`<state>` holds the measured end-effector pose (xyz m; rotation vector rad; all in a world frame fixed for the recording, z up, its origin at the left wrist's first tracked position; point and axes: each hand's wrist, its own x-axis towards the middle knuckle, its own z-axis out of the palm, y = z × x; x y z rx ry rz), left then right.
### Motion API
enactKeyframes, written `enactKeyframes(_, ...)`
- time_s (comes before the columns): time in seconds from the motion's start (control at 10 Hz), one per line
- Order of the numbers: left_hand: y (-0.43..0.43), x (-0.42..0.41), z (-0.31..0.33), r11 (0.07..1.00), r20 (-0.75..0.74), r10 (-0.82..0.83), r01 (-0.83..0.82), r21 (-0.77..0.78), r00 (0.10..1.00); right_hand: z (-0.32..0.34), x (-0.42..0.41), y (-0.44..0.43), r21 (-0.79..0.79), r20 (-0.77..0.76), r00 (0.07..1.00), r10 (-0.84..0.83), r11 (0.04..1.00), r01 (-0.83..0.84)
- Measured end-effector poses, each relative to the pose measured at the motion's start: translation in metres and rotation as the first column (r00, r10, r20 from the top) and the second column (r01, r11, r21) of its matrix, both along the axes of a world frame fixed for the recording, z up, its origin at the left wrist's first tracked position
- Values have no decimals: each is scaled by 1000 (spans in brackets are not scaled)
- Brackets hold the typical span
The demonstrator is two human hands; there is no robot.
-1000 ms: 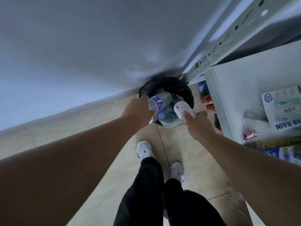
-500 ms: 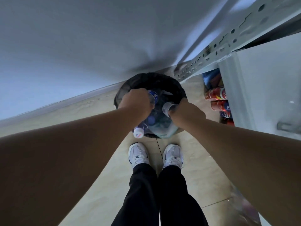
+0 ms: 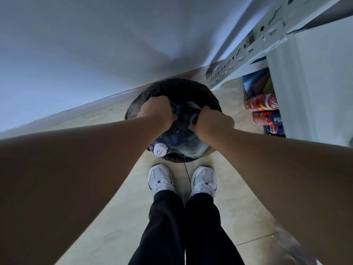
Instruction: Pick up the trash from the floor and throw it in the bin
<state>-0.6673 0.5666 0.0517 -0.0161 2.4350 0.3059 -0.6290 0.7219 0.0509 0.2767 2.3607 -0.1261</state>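
Observation:
A round bin with a black liner [image 3: 202,92] stands on the tiled floor against the wall, just beyond my shoes. Both my hands are over its mouth. My left hand [image 3: 155,112] is closed around a clear plastic bottle whose white cap [image 3: 160,149] points back toward me over the near rim. My right hand [image 3: 212,121] grips a second bottle, of which only a small end [image 3: 194,117] shows beside the knuckles. More clear plastic trash [image 3: 188,144] fills the bin under my hands.
A grey metal shelf upright [image 3: 240,60] slants down to the floor right of the bin. Red cola cans [image 3: 261,102] and blue cans [image 3: 273,130] lie under the white shelf unit [image 3: 309,83]. My white shoes [image 3: 160,178] stand close to the bin.
Both hands with their bottles have moved down into the bin's mouth, and the bottles now lie lower among the trash. My feet have come together right in front of the bin.

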Motion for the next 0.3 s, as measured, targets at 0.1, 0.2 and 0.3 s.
enactKeyframes(0.1, -4, 3, 12, 999, 27, 28, -29, 43, 999, 11, 2, 5, -86, 24, 998, -59, 994, 61)
enactKeyframes(0.2, -10, 14, 30, 996, 75, 59, -63, 56, 995, 30, 5, 8, -113, -14, 999, -39, 993, 37)
enactKeyframes(0.3, -21, 27, 52, 998, 118, 29, -35, 56, 993, 56, 9, 10, -58, -81, 997, 12, 998, -16)
